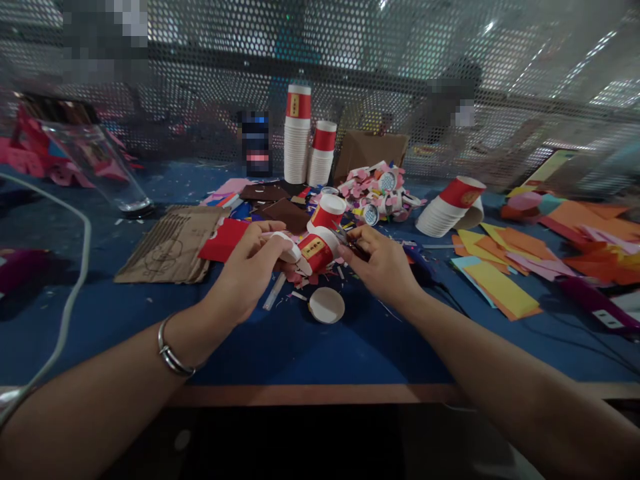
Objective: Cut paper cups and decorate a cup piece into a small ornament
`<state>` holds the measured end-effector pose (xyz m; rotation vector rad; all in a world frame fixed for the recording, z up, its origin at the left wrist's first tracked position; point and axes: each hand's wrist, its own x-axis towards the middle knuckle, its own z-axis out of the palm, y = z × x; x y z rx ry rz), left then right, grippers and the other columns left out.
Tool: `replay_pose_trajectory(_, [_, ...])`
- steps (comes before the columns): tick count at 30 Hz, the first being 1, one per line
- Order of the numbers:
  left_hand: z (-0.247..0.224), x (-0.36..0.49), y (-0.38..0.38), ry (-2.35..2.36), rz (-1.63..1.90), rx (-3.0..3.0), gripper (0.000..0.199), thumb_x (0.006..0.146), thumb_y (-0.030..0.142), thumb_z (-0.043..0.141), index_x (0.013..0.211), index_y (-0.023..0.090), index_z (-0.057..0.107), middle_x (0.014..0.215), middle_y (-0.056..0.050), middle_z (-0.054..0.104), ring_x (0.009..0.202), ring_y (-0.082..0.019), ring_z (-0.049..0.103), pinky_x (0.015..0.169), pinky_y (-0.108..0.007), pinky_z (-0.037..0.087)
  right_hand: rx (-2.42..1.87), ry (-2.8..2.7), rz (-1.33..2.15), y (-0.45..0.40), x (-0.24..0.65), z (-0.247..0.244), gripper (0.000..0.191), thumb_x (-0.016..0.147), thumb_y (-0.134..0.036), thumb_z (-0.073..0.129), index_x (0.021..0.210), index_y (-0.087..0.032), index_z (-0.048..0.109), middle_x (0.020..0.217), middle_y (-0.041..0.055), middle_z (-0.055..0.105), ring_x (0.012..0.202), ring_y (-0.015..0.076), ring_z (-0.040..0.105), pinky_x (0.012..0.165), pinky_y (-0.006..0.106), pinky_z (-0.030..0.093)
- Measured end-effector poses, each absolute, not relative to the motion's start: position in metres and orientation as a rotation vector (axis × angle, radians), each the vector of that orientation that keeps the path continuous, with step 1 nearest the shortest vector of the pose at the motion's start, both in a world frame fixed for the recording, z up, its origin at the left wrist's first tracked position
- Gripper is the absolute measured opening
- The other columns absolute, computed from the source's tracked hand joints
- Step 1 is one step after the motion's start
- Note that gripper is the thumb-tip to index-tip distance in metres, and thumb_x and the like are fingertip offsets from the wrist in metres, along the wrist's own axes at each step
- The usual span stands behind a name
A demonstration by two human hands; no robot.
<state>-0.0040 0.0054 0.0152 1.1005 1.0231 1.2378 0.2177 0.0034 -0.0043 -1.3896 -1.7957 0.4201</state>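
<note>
My left hand point(260, 257), with a metal bracelet at the wrist, is closed around the left end of a red and white paper cup point(318, 249), which lies tilted on its side. In my right hand point(376, 259) are dark-handled scissors point(350, 241), their blades at the cup's right rim. Just behind stands another red and white cup point(329, 212). A round white paper piece point(327, 305) lies on the table in front of the hands. Small paper scraps are scattered beneath the held cup.
Stacked cups point(297, 147) stand at the back, more cups point(443, 212) to the right. Cardboard point(167, 247) and a glass jar point(107, 163) are at left. Coloured paper point(503, 283) lies at right, near a purple tool point(597, 303). A cable point(83, 260) crosses the left side.
</note>
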Motion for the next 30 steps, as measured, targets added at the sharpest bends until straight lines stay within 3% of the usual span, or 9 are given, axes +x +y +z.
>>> replay_pose_trajectory(6, [0.011, -0.001, 0.009, 1.051, 1.165, 1.076, 0.026, 0.077, 0.015, 0.066, 0.102, 0.019, 0.06, 0.08, -0.003, 0.074, 0.063, -0.019, 0.072, 0.058, -0.034, 0.059, -1.367, -1.795, 0.392, 0.006, 0.219, -0.004, 0.017, 0.093, -0.036, 0.066, 0.091, -0.021, 0.06, 0.075, 0.0006, 0.068, 0.066, 0.0159, 0.058, 0.066, 0.031, 0.04])
replay_pose_trajectory(12, [0.01, -0.002, 0.009, 0.988, 1.221, 1.081, 0.024, 0.08, 0.019, 0.069, 0.103, 0.02, 0.061, 0.075, -0.003, 0.073, 0.064, -0.018, 0.071, 0.059, -0.031, 0.058, -1.407, -1.823, 0.348, 0.008, 0.22, -0.004, 0.019, 0.093, -0.037, 0.067, 0.086, -0.021, 0.061, 0.072, 0.0007, 0.065, 0.065, 0.0158, 0.054, 0.065, 0.032, 0.037])
replay_pose_trajectory(16, [0.013, -0.001, 0.007, 0.941, 1.252, 1.086, 0.018, 0.084, 0.021, 0.067, 0.1, 0.022, 0.059, 0.075, -0.002, 0.072, 0.066, -0.02, 0.072, 0.063, -0.035, 0.058, -1.366, -1.758, 0.36, 0.008, 0.22, -0.007, 0.018, 0.092, -0.038, 0.067, 0.092, -0.021, 0.061, 0.079, 0.0034, 0.07, 0.069, 0.0179, 0.061, 0.067, 0.033, 0.042])
replay_pose_trajectory(21, [0.015, 0.001, 0.003, 0.92, 1.365, 1.022, 0.021, 0.081, 0.024, 0.073, 0.099, 0.018, 0.063, 0.088, -0.004, 0.074, 0.084, -0.018, 0.074, 0.083, -0.034, 0.059, -1.336, -1.751, 0.329, -0.001, 0.212, -0.005, 0.019, 0.093, -0.039, 0.067, 0.097, -0.022, 0.06, 0.077, 0.002, 0.071, 0.068, 0.0183, 0.064, 0.067, 0.032, 0.044])
replay_pose_trajectory(25, [0.017, 0.005, -0.001, 0.839, 1.32, 0.997, 0.031, 0.078, 0.029, 0.077, 0.103, 0.017, 0.064, 0.089, -0.005, 0.075, 0.084, -0.02, 0.073, 0.08, -0.035, 0.058, -1.287, -1.737, 0.373, -0.011, 0.201, -0.001, 0.022, 0.092, -0.041, 0.069, 0.099, -0.023, 0.06, 0.078, 0.002, 0.074, 0.069, 0.0191, 0.067, 0.065, 0.031, 0.047])
replay_pose_trajectory(30, [0.017, 0.009, -0.002, 0.748, 1.298, 0.972, 0.026, 0.077, 0.022, 0.074, 0.1, 0.016, 0.064, 0.084, -0.004, 0.074, 0.08, -0.018, 0.072, 0.078, -0.033, 0.057, -1.346, -1.731, 0.502, -0.015, 0.192, 0.001, 0.03, 0.086, -0.043, 0.076, 0.099, -0.025, 0.057, 0.077, 0.0018, 0.076, 0.069, 0.0217, 0.071, 0.064, 0.032, 0.049])
